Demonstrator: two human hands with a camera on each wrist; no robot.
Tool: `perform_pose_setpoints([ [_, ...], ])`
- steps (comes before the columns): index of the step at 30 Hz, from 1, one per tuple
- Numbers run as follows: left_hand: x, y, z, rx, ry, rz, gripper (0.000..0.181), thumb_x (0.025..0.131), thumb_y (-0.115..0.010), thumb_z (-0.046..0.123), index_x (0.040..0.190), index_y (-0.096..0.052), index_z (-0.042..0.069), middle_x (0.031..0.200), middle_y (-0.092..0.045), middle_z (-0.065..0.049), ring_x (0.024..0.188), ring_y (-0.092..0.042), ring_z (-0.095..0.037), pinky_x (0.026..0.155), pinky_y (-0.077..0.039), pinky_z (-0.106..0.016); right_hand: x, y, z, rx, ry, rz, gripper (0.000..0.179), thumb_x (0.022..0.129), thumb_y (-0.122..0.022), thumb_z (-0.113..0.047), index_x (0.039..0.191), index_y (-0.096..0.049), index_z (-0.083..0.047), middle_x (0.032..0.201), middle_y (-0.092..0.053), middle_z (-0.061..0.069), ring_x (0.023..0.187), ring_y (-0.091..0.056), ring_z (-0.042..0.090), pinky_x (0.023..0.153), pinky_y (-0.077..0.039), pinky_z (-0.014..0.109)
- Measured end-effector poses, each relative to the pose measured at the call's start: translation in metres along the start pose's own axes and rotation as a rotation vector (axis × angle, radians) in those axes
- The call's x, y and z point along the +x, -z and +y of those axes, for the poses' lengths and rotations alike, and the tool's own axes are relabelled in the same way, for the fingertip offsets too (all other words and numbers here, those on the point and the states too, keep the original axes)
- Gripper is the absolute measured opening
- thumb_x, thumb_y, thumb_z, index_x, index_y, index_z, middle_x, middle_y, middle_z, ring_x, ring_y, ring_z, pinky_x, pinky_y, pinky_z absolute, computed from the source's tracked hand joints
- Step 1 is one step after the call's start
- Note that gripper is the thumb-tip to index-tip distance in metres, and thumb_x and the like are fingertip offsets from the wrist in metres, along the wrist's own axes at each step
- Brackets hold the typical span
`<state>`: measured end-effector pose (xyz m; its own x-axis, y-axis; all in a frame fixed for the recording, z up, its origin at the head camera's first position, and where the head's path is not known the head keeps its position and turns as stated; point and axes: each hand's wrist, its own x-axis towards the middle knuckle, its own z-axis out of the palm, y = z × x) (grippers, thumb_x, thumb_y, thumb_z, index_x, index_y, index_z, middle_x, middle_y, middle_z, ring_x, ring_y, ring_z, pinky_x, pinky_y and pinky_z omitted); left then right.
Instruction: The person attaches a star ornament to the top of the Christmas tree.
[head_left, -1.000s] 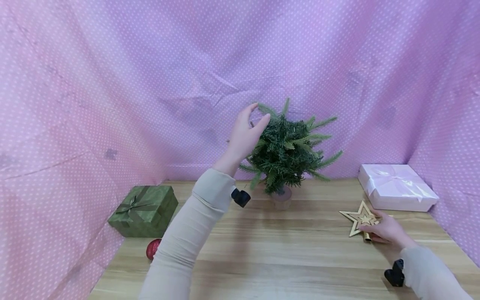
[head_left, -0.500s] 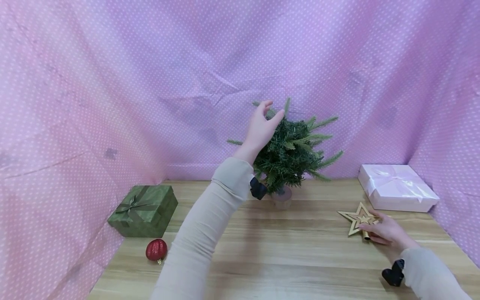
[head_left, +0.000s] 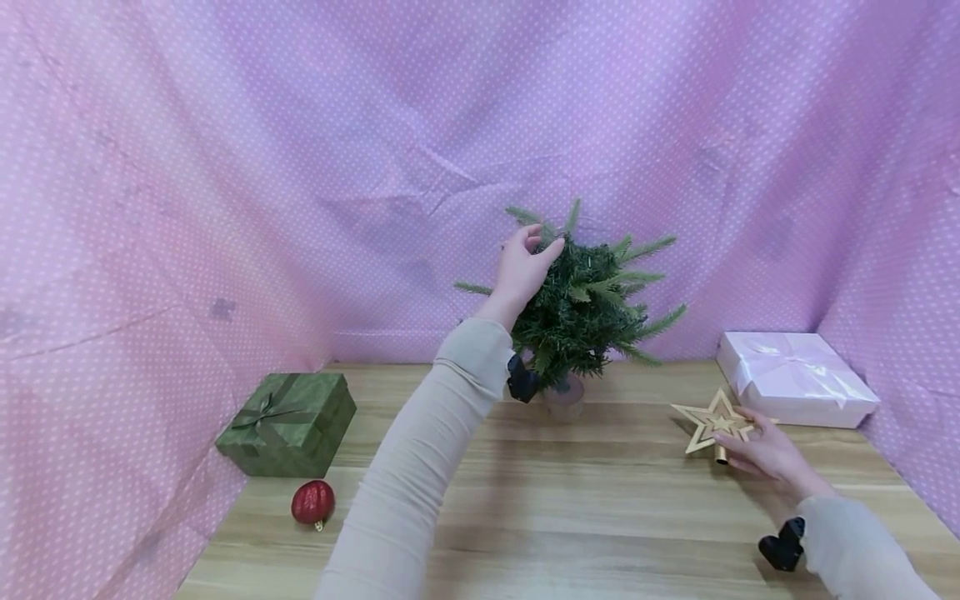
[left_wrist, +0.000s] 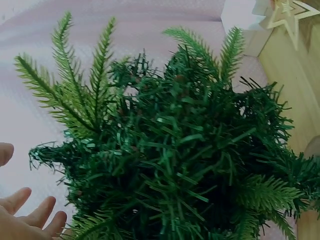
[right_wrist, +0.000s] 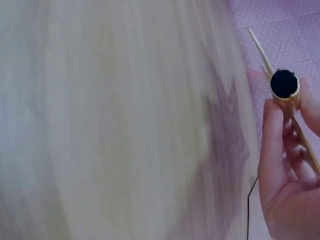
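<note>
A small artificial Christmas tree [head_left: 577,308] with green branches stands at the back middle of the table. My left hand [head_left: 522,265] is at its upper left side, thumb and fingers apart. In the left wrist view, the fingers [left_wrist: 37,215] show at the lower left, beside the needles [left_wrist: 170,150], with nothing between them and the thumb. On the right, my right hand [head_left: 768,454] pinches a gold star tree topper [head_left: 716,423] by its lower part. Seen from the right wrist, the topper's hollow round socket [right_wrist: 285,84] faces the camera between thumb and fingers.
A green gift box [head_left: 288,423] with a ribbon sits at the left, a red bauble [head_left: 312,502] in front of it. Behind the star lies a white gift box [head_left: 795,375]. Pink dotted cloth [head_left: 420,125] hangs behind and at both sides of the wooden table [head_left: 585,508].
My left hand has moved right over the tree's upper part and dipped slightly, uncovering the red bauble. My right hand has raised the star topper and shifted it a little left.
</note>
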<state>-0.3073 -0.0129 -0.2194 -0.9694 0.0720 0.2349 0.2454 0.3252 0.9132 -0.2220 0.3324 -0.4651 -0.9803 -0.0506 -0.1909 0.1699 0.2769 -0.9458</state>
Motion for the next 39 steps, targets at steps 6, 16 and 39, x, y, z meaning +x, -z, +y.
perform_pose_setpoints([
  [6,0.001,-0.003,-0.005,0.045,0.03,-0.01,0.054,0.094,-0.058,0.036,0.142,-0.043,0.016,0.144,-0.045,-0.006,0.133,-0.042,-0.026,0.106,-0.04,-0.041,0.001,-0.004,-0.01,0.03,0.013,0.004,0.09,0.091,-0.061,-0.007,0.145,0.01,0.008,0.086,-0.055,0.001,0.069,-0.063,0.004,0.07,-0.058,0.026],
  [16,0.0,-0.008,-0.01,0.125,0.009,-0.011,0.045,0.094,-0.058,0.036,0.135,-0.053,0.017,0.141,-0.048,-0.007,0.129,-0.046,-0.024,0.104,-0.042,-0.041,0.008,0.0,-0.01,0.215,0.134,-0.061,0.088,0.091,-0.059,-0.003,0.15,0.006,-0.003,0.08,-0.06,-0.006,0.072,-0.064,0.002,0.069,-0.058,0.025],
  [39,-0.002,-0.015,-0.026,0.336,-0.047,0.025,0.047,0.089,-0.066,0.034,0.133,-0.055,0.019,0.138,-0.053,-0.002,0.124,-0.051,-0.021,0.1,-0.044,-0.039,0.009,0.019,-0.092,0.12,0.242,0.11,0.084,0.093,-0.05,0.006,0.151,0.009,-0.007,0.074,-0.06,-0.013,0.061,-0.063,0.001,0.059,-0.054,0.014],
])
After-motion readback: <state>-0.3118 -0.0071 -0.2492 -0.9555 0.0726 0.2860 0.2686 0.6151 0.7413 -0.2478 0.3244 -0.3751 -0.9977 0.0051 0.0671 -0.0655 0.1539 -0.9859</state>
